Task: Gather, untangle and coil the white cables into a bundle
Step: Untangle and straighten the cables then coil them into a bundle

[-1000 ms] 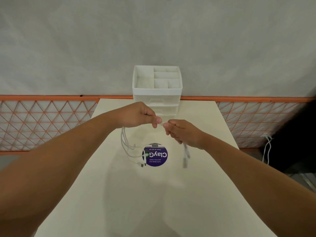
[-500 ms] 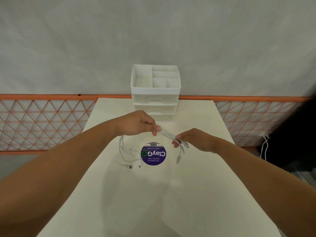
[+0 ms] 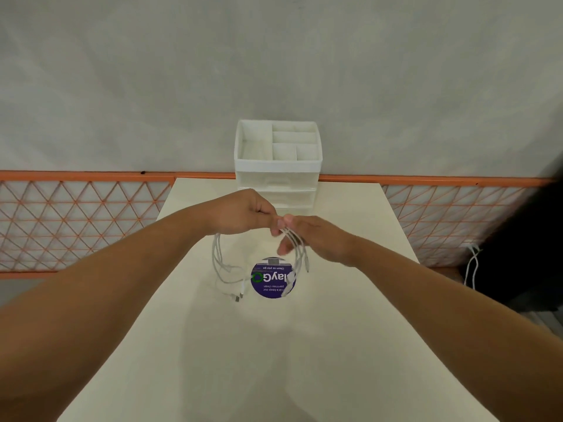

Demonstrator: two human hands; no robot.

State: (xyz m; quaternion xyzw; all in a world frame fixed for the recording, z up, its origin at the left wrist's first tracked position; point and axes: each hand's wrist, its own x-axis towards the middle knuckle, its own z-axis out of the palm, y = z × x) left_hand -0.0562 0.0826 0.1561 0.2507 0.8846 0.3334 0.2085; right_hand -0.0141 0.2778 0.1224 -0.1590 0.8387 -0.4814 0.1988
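Both hands are raised over the middle of the cream table (image 3: 274,345). My left hand (image 3: 243,213) pinches the white cables (image 3: 217,257) between thumb and fingers; loops hang from it down to the table, with plug ends lying near a round purple sticker (image 3: 272,278). My right hand (image 3: 310,239) meets the left at the fingertips and holds the other strands, which curve down from it with their connectors dangling over the sticker's right edge.
A white drawer organiser (image 3: 277,166) with open top compartments stands at the table's far edge, just behind my hands. An orange lattice rail (image 3: 76,220) runs along the wall. Another white cable (image 3: 471,266) hangs off the table at the right.
My right hand, drawn out to the right half a second ago, has come back to the left hand's fingertips, folding the cable strands into a hanging loop. The left hand stayed nearly still.
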